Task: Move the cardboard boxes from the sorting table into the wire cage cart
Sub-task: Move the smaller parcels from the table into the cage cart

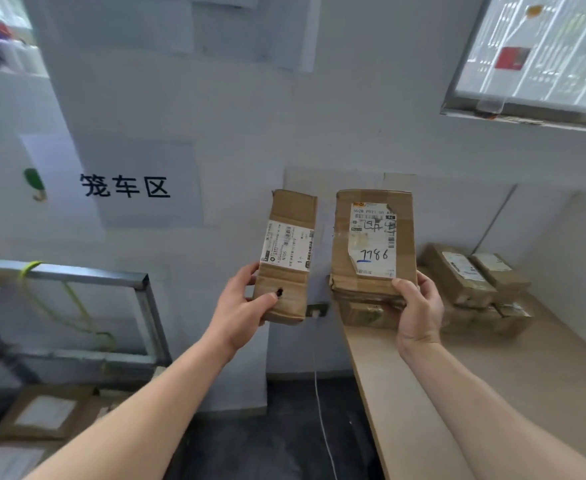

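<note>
My left hand (241,306) grips a narrow cardboard box (286,254) with a white label, held upright in the air left of the sorting table (423,393). My right hand (419,311) grips a wider cardboard box (374,240) marked "1786", raised over the table's far left corner. Beneath it another box (367,311) lies on the table. A pile of several more boxes (475,285) sits at the table's far end. The wire cage cart (146,306) stands at lower left, with boxes (42,417) lying inside it.
A grey wall with a sign in black characters (125,186) faces me. A window (533,53) is at upper right. A white cable (322,420) hangs from a wall socket (316,310) down to the dark floor between cart and table.
</note>
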A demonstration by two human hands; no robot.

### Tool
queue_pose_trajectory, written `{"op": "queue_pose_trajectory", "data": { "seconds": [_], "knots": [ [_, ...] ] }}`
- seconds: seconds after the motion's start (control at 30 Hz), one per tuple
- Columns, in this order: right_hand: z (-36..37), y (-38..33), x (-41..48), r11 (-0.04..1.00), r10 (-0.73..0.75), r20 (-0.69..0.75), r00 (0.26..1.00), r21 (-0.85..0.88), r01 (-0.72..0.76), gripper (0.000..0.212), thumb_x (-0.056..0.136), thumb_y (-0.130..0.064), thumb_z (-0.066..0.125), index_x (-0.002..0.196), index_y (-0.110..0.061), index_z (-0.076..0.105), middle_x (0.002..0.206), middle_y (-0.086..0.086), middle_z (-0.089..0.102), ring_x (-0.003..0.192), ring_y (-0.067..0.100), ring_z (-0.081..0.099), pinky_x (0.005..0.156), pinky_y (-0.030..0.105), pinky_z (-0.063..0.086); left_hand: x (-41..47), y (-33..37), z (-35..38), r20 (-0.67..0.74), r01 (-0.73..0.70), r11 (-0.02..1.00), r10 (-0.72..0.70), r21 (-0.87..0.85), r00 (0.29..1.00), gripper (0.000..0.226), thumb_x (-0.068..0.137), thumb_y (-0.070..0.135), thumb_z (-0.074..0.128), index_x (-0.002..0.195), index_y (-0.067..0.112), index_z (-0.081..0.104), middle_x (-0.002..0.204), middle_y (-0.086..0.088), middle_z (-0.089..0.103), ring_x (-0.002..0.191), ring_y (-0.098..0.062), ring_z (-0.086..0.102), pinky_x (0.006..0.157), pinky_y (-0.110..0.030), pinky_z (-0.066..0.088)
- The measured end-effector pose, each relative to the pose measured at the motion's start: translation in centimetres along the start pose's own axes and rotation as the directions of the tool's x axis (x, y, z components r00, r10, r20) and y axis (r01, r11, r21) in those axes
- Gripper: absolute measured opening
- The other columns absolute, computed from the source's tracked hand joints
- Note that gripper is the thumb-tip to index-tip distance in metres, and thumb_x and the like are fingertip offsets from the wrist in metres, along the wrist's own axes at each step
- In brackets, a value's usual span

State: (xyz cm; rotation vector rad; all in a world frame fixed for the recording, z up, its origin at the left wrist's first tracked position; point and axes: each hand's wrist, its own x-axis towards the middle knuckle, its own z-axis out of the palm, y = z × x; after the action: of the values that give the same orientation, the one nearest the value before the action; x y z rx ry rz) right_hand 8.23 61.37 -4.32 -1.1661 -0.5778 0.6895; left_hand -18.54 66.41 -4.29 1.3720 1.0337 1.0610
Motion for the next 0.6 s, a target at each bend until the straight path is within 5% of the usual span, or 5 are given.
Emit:
{"op": "queue_pose_trajectory", "data": {
  "seconds": [0.3,0.4,0.6],
  "knots": [
    [1.3,1.5,-2.9,0.997,0.071,0.171,0.983,0.014,-0.074,0.053,0.068,-0.026,0.072,0.118,-0.013,0.063,0.096,0.000,0.076,0.091,0.018,0.072,0.063,0.029,0.057,-7.1,-0.8,-2.2,-0.238,0.023,1.000,-0.022,0.000,0.971,0.058,0.088,0.014,0.065,0.132,0.048,0.048,0.129,-0.002,0.053,0.095,-0.022,0.070,0.062,-0.025,0.057],
    [2.9,2.3,-4.3,0.994,0.108,0.239,0.965,0.001,-0.111,0.047,0.068,-0.026,0.072,0.113,-0.018,0.063,0.102,0.005,0.074,0.099,0.025,0.069,0.075,0.040,0.059,-9.2,-0.8,-3.7,-0.324,0.031,0.999,-0.032,-0.009,0.946,0.061,0.076,0.024,0.065,0.130,0.048,0.049,0.128,-0.004,0.054,0.098,-0.026,0.069,0.061,-0.023,0.056],
    [6.7,3.3,-7.5,0.991,0.133,0.376,0.917,-0.047,-0.124,0.057,0.071,-0.033,0.070,0.124,-0.013,0.058,0.110,0.008,0.072,0.102,0.025,0.070,0.070,0.033,0.058,-13.5,-1.3,-7.5,-0.478,0.036,0.999,-0.028,0.008,0.878,0.063,0.077,0.023,0.067,0.134,0.041,0.049,0.128,-0.010,0.053,0.110,-0.030,0.063,0.088,-0.051,0.058]
  ]
}}
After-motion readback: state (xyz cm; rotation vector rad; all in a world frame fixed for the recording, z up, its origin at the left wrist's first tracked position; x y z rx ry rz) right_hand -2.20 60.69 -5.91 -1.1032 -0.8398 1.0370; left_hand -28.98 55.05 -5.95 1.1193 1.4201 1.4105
